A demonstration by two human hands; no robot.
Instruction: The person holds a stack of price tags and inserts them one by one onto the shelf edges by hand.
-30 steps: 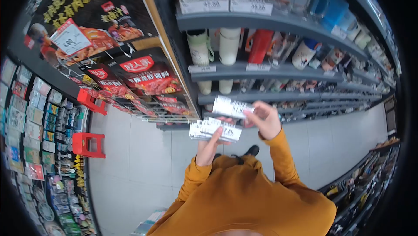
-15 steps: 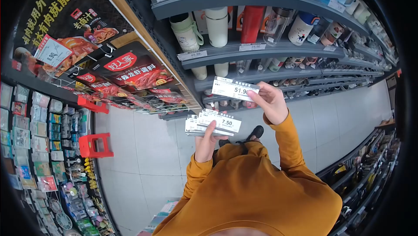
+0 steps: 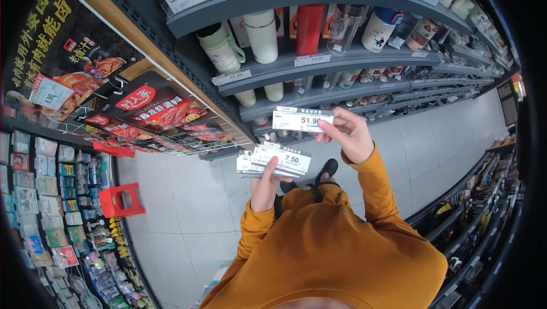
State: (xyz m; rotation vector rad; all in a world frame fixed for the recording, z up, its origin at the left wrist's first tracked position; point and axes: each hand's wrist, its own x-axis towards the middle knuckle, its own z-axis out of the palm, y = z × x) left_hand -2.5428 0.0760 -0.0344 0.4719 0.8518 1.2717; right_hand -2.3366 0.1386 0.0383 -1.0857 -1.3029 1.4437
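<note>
Price label (image 3: 293, 121), printed 51.90, is held just above the centre of the frame, pinched by its right end in the right hand (image 3: 348, 136); thumb and fingers are closed on that end alone, apparently so that most of the print is left uncovered. Below it and slightly to the left, a fanned stack of labels (image 3: 248, 163) is gripped by the left hand (image 3: 264, 189), thumb pressed across the top label, which reads 7.50, fingers bent underneath; the pack is probably kept from slipping this way. Both are turned face up, seemingly for reading. In the upper part of the frame, bottles (image 3: 261, 38) are stood in rows on the shelf (image 3: 370, 65), a red bottle (image 3: 309, 32) among them, with a tag (image 3: 312, 60) mounted along the front edge, presumably to price the goods beside it.

Compared with half a second ago, the same grips are kept and the same figures are shown. The bottles and the seasoning packets (image 3: 159, 106) at upper left have been shifted leftward in the frame, while the hands have been moved only slightly; a turn of the head may be suggested.
</note>
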